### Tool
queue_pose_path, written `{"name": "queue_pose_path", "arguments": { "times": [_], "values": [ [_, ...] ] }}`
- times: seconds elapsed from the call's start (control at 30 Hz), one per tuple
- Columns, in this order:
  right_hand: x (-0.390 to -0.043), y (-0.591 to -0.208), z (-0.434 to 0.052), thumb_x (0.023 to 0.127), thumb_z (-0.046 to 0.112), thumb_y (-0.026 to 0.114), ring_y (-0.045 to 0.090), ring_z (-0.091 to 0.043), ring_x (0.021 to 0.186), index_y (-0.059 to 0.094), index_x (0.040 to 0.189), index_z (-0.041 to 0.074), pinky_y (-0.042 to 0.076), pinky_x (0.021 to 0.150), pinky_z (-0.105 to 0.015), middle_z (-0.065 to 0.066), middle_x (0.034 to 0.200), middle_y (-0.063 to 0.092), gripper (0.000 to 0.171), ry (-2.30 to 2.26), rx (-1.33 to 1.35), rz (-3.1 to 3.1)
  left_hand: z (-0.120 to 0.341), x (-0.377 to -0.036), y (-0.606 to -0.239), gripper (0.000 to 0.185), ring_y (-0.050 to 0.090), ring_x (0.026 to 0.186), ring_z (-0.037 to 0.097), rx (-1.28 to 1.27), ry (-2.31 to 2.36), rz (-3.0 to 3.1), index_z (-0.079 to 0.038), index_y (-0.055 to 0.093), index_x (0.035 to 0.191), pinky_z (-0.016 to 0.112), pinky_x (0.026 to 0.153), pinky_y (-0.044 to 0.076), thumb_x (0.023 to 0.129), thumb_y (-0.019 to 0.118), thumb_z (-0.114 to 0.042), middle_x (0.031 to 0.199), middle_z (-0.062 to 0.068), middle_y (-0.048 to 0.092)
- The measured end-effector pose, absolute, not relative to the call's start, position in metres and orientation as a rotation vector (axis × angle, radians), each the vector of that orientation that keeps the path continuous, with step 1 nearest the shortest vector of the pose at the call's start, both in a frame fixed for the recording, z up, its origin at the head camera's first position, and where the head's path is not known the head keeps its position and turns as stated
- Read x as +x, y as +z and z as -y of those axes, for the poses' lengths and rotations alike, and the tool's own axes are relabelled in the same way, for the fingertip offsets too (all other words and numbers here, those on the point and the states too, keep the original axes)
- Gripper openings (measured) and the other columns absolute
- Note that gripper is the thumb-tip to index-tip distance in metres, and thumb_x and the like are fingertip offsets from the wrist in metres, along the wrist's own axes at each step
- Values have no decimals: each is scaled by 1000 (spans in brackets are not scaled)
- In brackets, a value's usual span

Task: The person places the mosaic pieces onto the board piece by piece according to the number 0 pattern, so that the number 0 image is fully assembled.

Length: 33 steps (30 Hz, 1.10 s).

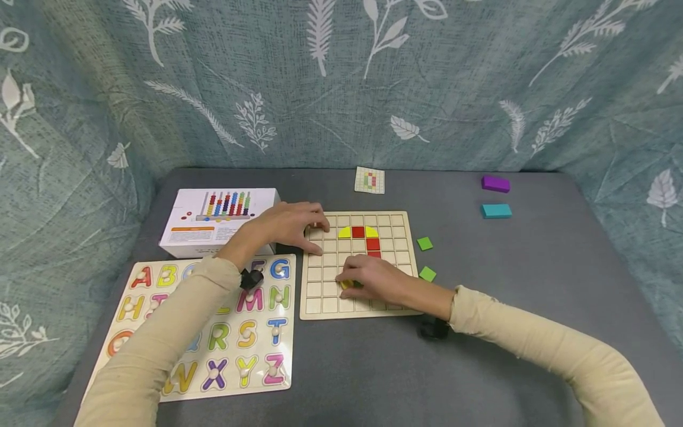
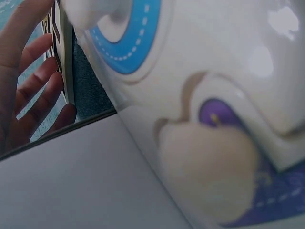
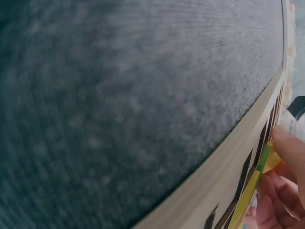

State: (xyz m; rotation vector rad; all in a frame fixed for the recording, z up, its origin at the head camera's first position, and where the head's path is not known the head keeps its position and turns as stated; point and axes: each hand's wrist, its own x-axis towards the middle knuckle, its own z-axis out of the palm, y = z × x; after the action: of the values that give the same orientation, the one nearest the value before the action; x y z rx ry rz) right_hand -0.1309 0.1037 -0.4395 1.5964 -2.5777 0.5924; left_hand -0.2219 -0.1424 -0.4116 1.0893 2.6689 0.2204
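A wooden grid board (image 1: 411,243) lies on the table, with yellow rounded tiles (image 1: 345,233) and red square tiles (image 1: 358,232) set in its upper cells. My right hand (image 1: 381,279) is over the lower middle of the board, pinching a small yellow tile (image 3: 273,161) between thumb and fingers. Beside that tile, the right wrist view shows a green tile (image 3: 263,158) and another yellow tile (image 3: 245,198) along the board. My left hand (image 1: 288,225) is at the board's left edge, its fingers spread and loosely bent, holding nothing.
Two green square tiles (image 1: 425,243) lie right of the board. Behind it is a small pattern card (image 1: 370,179). A purple block (image 1: 495,184) and a teal block (image 1: 496,211) sit at back right. Left are a white abacus box (image 1: 184,234) and an alphabet peg puzzle (image 1: 285,350), under my left forearm.
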Motion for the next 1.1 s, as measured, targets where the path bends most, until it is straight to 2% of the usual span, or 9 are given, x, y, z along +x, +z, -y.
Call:
{"name": "queue_pose_path", "arguments": {
  "times": [0.17, 0.33, 0.5, 0.73, 0.93, 1.1],
  "values": [
    [-130, -438, -106, 86, 32, 74, 59, -10, 80, 77, 100, 17, 48, 69, -19, 3, 91, 64, 22, 364, 1611, 2474, 140, -223, -412, 47, 50, 86, 7, 1094, 210, -2665, -32, 65, 115, 26, 69, 41, 78, 70, -61, 108, -10, 55],
    [-127, -437, -111, 90, 35, 68, 61, -14, 92, 74, 106, 17, 50, 80, -24, 1, 100, 66, 24, 126, 1628, 2402, 138, -223, -411, 47, 50, 86, 7, 1101, 212, -2661, -32, 65, 115, 27, 68, 41, 78, 71, -61, 108, -9, 55],
    [-118, -428, -131, 88, 37, 70, 60, -18, 101, 70, 114, 16, 51, 86, -30, -2, 110, 66, 34, 215, 1566, 2460, 137, -223, -413, 48, 51, 87, 7, 1104, 211, -2654, -31, 65, 115, 27, 70, 42, 78, 71, -61, 108, -9, 55],
    [-103, -416, -202, 83, 22, 77, 60, -17, 96, 71, 115, 11, 52, 74, -32, -4, 109, 65, 35, 543, 1205, 2653, 138, -222, -409, 48, 51, 87, 8, 1115, 235, -2656, -30, 66, 114, 28, 69, 42, 77, 73, -59, 107, -8, 55],
    [-94, -424, -257, 76, 5, 80, 58, -10, 78, 72, 109, 5, 47, 62, -25, -5, 102, 65, 35, 769, 976, 2681, 140, -224, -410, 48, 51, 88, 8, 1084, 228, -2649, -31, 65, 115, 28, 70, 41, 78, 72, -60, 108, -8, 55],
    [-85, -428, -279, 75, 0, 79, 54, -1, 70, 71, 110, 5, 44, 56, -19, -6, 101, 65, 37, 844, 886, 2718, 142, -224, -414, 48, 50, 87, 7, 1081, 230, -2655, -32, 65, 115, 28, 69, 40, 77, 72, -61, 109, -10, 55]
  ]
}}
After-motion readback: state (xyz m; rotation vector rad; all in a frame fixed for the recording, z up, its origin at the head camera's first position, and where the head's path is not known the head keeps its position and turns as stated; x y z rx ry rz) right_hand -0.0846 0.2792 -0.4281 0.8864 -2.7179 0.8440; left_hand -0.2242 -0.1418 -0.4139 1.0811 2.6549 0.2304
